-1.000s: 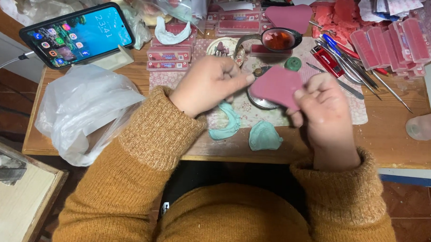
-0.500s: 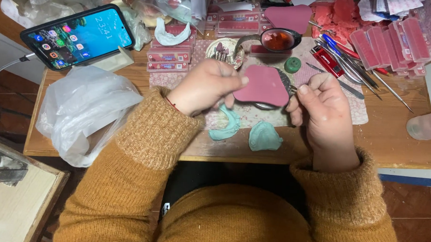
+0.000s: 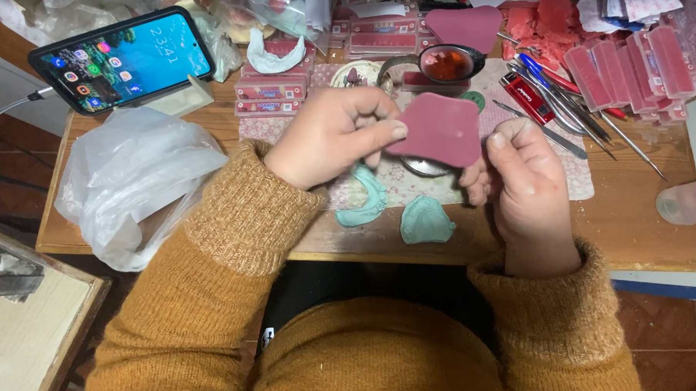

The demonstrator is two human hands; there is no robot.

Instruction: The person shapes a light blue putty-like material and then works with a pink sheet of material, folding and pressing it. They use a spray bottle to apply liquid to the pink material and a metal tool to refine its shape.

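Left hand: my left hand (image 3: pixel 331 137) pinches the left edge of a flat, dusky-pink wax sheet with rounded corners (image 3: pixel 439 129), thumb on top and fingers curled under it.
Right hand: my right hand (image 3: pixel 522 174) grips the sheet's right edge, thumb tip on the upper face, the other fingers folded behind; a firm, narrow pinch.
Pink sheet: I hold it between both hands, just above the patterned cloth mat (image 3: pixel 572 172), roughly level and facing the camera.
Under the sheet: a round metal-rimmed dish (image 3: pixel 426 169) peeks out below its lower edge.
Near my wrists: two pale green dental casts lie on the mat, a horseshoe-shaped one (image 3: pixel 367 200) beside my left hand and a fuller rounded one (image 3: pixel 426 221) near the table edge.
Behind the sheet: a small metal ladle of red molten wax (image 3: pixel 445 64), and a second pink wax sheet (image 3: pixel 462 26) farther back.
Right of the mat: a red lighter (image 3: pixel 525 98) and a row of thin metal hand tools (image 3: pixel 590 119).
Left side: a black smartphone with a lit screen (image 3: pixel 125 57) is propped up, with a crumpled white plastic bag (image 3: pixel 129 180) in front of it.
Surface: a worn wooden table (image 3: pixel 640 221).
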